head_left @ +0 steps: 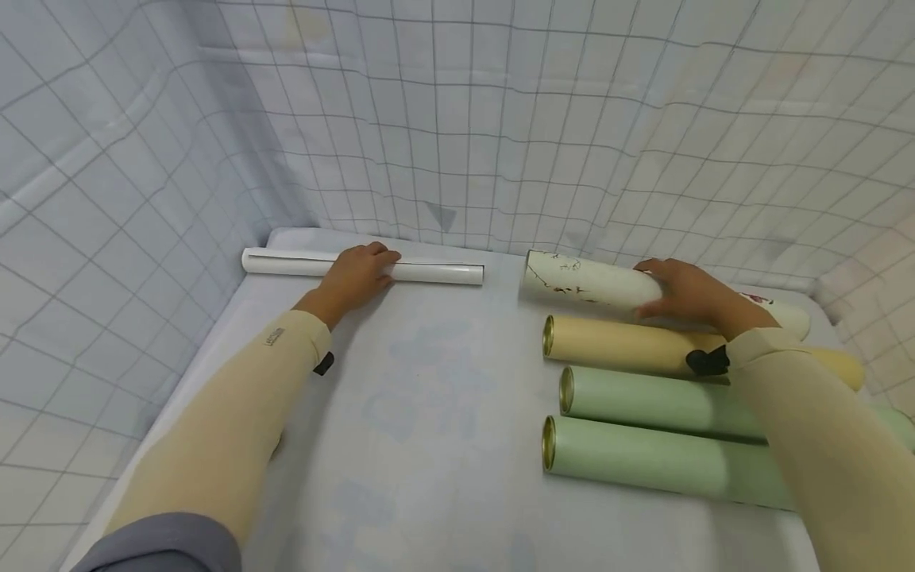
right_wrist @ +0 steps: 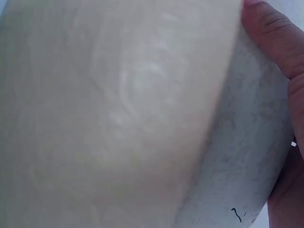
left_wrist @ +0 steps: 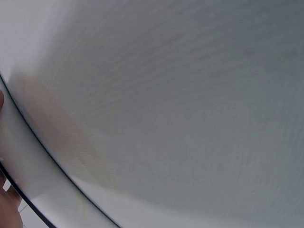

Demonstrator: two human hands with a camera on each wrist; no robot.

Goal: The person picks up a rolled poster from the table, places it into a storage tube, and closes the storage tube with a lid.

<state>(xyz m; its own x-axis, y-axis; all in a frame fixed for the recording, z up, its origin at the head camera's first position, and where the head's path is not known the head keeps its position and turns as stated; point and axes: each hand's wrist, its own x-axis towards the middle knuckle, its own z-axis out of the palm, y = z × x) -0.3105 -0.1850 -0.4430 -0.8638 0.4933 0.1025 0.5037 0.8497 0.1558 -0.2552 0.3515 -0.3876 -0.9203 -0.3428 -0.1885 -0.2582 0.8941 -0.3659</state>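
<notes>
A thin glossy white paper roll (head_left: 439, 274) lies along the back left of the table, and my left hand (head_left: 357, 274) grips it near the middle. In the left wrist view the roll (left_wrist: 35, 159) crosses the lower left corner, with part of the hand (left_wrist: 8, 209) beside it. My right hand (head_left: 682, 294) holds a thick white cardboard tube (head_left: 572, 280) with a brown and red branch pattern, at the back right. The right wrist view shows fingers (right_wrist: 280, 42) against the tube's side; a blurred pale surface fills much of that view.
In front of the patterned tube lie a yellow tube (head_left: 622, 343) and two green tubes, one nearer the middle (head_left: 643, 397) and one in front (head_left: 643, 453). My right forearm covers parts of them. Gridded white cloth (head_left: 472, 119) walls the back and sides of the white table (head_left: 429, 477).
</notes>
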